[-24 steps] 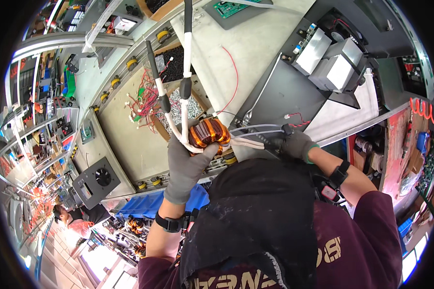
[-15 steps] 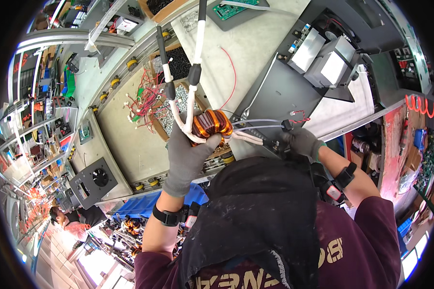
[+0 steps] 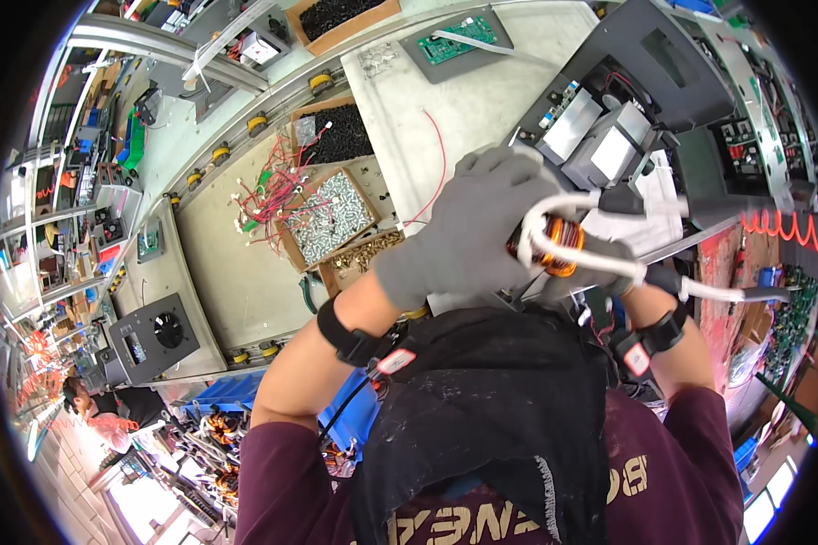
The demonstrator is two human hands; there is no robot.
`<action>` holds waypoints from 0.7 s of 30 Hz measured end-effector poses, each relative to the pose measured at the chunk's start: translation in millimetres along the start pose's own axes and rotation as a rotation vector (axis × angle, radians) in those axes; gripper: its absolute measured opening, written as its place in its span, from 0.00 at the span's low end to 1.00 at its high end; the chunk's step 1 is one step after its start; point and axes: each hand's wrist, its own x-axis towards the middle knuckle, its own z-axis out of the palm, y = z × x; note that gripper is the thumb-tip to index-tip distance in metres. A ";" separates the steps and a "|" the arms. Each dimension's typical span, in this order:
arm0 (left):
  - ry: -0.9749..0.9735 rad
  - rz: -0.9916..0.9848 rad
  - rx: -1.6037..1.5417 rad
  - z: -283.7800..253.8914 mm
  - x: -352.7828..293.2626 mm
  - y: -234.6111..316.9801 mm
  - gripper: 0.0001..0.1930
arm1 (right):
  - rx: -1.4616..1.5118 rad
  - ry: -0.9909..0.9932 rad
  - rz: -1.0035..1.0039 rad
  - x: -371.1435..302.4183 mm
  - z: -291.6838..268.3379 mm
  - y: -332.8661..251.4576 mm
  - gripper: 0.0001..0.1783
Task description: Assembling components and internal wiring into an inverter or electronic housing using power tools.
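Note:
My left hand (image 3: 477, 227), in a grey glove, is closed on the left side of a copper-wound ring coil (image 3: 563, 247). Thick white-sleeved leads (image 3: 595, 261) loop over the coil and run off to the right, blurred by motion. My right hand (image 3: 604, 259), gloved too, is close against the coil's right side, partly under the leads. Its fingers are hidden, so its grip does not show. Just beyond the hands is a dark grey metal housing (image 3: 650, 68) with silver and grey block-shaped parts (image 3: 609, 145) inside.
Cardboard boxes of silver screws (image 3: 332, 218), brass-coloured parts (image 3: 364, 254) and black parts (image 3: 341, 133) stand to the left, beside bundled red wires (image 3: 277, 195). A green circuit board (image 3: 459, 41) lies at the far side. A fan panel (image 3: 159, 338) is at the left; another person (image 3: 109, 409) is beyond.
The coil has moved right, and its leads have swung from pointing away to pointing right. My left hand has moved right and turned its back upward. The right hand is now beside the coil.

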 end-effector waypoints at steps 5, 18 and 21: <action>0.007 -0.555 -0.380 35.3 -23.9 -41.4 0.40 | -0.511 0.577 -0.029 -16.3 -1.9 20.5 0.39; -0.714 -0.541 0.088 96.3 -32.1 -57.6 0.14 | -1.175 0.868 0.521 -51.8 -86.8 68.4 0.28; -0.209 0.198 0.205 125.4 0.0 -57.3 0.15 | -1.335 0.850 0.545 -58.5 -101.8 75.1 0.26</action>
